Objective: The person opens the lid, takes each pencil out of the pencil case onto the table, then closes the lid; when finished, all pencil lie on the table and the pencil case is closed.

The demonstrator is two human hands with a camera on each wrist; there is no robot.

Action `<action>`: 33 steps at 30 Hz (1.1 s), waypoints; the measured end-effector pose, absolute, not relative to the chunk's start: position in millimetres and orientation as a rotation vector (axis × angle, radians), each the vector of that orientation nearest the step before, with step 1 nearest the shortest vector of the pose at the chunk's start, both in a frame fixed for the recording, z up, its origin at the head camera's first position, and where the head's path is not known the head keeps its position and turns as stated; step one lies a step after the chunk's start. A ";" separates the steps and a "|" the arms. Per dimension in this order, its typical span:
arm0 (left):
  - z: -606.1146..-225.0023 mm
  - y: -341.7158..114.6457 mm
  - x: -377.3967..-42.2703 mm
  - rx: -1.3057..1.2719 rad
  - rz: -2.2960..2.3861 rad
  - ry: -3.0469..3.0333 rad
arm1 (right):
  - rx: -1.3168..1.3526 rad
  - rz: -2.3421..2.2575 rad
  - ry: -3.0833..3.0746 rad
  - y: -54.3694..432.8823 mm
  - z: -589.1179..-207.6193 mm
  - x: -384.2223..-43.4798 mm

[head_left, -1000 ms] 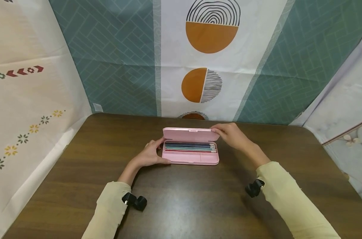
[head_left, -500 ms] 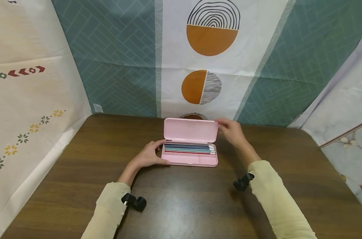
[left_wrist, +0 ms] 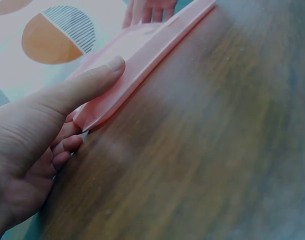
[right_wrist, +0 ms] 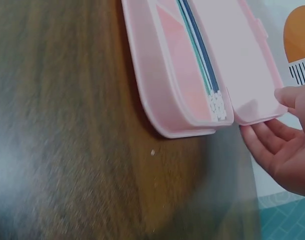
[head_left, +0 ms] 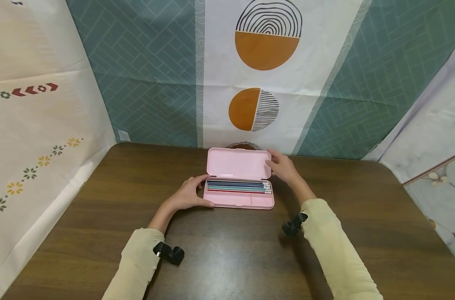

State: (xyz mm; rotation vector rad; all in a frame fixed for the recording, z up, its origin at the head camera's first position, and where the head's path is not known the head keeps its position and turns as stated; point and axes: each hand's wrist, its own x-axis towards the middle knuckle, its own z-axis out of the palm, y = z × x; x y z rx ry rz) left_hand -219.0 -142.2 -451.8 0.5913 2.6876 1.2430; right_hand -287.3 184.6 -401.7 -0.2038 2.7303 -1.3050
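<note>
A pink pencil case (head_left: 227,200) lies on the table with its lid (head_left: 239,163) swung up and back on the hinge. Several pencils (head_left: 236,186), dark blue, teal and red with white eraser ends, lie side by side in its rear compartment. My left hand (head_left: 186,194) grips the case's left end; the left wrist view shows the thumb (left_wrist: 95,85) along the front and fingers curled behind the corner. At the lid's right edge, my right hand (head_left: 286,170) pinches it, thumb on the inner face and fingers behind, as the right wrist view shows.
The brown wooden table (head_left: 227,250) extends around the case on all sides. Behind its far edge hangs a patterned cloth (head_left: 159,83), and a cream cloth (head_left: 43,125) hangs at the left. Black wrist cameras (head_left: 295,225) sit on both sleeves.
The lid has swung from partly raised to leaning far back, with my right hand following it. My right hand then shifted slightly left onto the lid's edge. The left hand stays put.
</note>
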 end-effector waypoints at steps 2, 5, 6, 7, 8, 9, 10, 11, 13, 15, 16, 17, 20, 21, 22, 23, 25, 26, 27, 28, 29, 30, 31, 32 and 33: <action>-451.7 -142.4 -219.7 0.598 1.230 2.689 | -0.166 -1.317 2.687 182.6 -400.8 -288.0; -451.7 -142.2 -219.6 0.596 1.219 2.685 | -0.133 -1.334 2.638 181.2 -399.8 -287.8; -451.8 -142.1 -219.4 0.593 1.217 2.684 | -0.128 -1.337 2.627 181.2 -399.5 -287.7; -451.8 -141.9 -219.4 0.590 1.219 2.683 | -0.124 -1.338 2.621 181.1 -399.2 -287.5; -451.8 -141.9 -219.3 0.587 1.221 2.683 | -0.125 -1.337 2.618 181.0 -398.7 -287.2; -451.8 -141.8 -219.4 0.584 1.225 2.682 | -0.128 -1.332 2.619 180.8 -398.2 -286.9; -451.8 -141.6 -219.4 0.583 1.227 2.684 | -0.139 -1.320 2.627 180.6 -397.6 -286.5; -451.7 -141.6 -219.4 0.582 1.229 2.684 | -0.151 -1.300 2.647 180.6 -396.9 -286.0; -451.6 -141.6 -219.2 0.584 1.231 2.687 | -0.188 -1.242 2.706 180.8 -395.3 -285.0; -451.5 -141.7 -218.8 0.587 1.232 2.689 | -0.221 -1.187 2.776 181.5 -393.0 -283.3; -451.5 -141.7 -218.7 0.587 1.233 2.689 | -0.232 -1.171 2.809 182.0 -392.1 -282.0; -451.5 -141.5 -218.7 0.588 1.234 2.689 | -0.231 -1.172 2.836 182.7 -391.0 -280.5; -452.0 -140.8 -218.9 0.591 1.229 2.688 | -0.201 -1.288 2.888 185.6 -388.1 -274.3; -452.2 -140.6 -218.8 0.594 1.228 2.688 | -0.196 -1.344 2.895 186.6 -387.8 -271.9; -452.3 -140.5 -218.8 0.595 1.226 2.686 | -0.198 -1.402 2.895 187.6 -387.6 -269.5; -452.7 -140.7 -219.1 0.599 1.223 2.688 | -0.210 -1.442 2.898 188.6 -387.4 -267.1; -453.4 -141.4 -219.5 0.604 1.225 2.689 | -0.271 -1.481 2.900 189.6 -388.1 -262.5; -453.4 -141.6 -219.5 0.604 1.228 2.689 | -0.326 -1.475 2.900 189.4 -388.8 -260.6; -453.4 -141.9 -219.4 0.602 1.231 2.691 | -0.376 -1.460 2.897 189.0 -389.7 -258.5; -453.3 -142.2 -219.3 0.600 1.232 2.692 | -0.421 -1.438 2.892 188.4 -390.6 -256.5; -453.4 -142.4 -219.4 0.599 1.234 2.694 | -0.467 -1.410 2.890 187.3 -391.4 -254.4; -453.1 -142.2 -219.1 0.595 1.234 2.694 | -0.506 -1.384 2.886 186.3 -392.6 -252.6; -452.7 -141.9 -218.8 0.591 1.232 2.694 | -0.541 -1.353 2.888 185.2 -394.1 -251.3; -452.9 -141.8 -218.8 0.590 1.229 2.695 | -0.571 -1.324 2.888 184.0 -395.1 -249.6; -452.8 -141.6 -218.8 0.588 1.226 2.695 | -0.585 -1.298 2.883 182.7 -396.1 -247.8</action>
